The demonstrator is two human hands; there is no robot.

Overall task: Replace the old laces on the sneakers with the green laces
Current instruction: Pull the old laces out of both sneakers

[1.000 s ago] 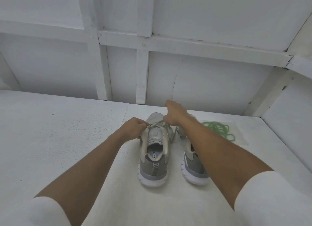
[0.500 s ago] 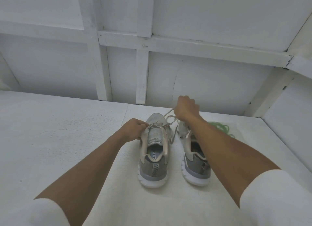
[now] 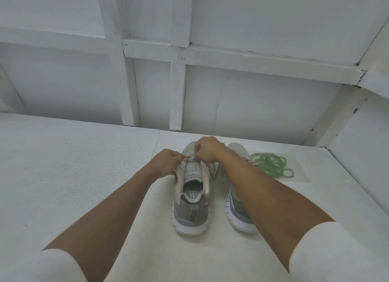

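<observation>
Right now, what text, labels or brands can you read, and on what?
"ORY FO": on the insole of the left sneaker; the rest is hidden by the collar.
Tongue patch: mark too faint to read.
Right sneaker, green laces: no text seen.
Left hand and right hand cover the tongue's front; anything there is hidden.

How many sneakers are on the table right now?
2. The left sneaker stands mid-frame, left hand and right hand pinching at its laces; the right sneaker stands beside it, partly behind the right forearm.
</observation>
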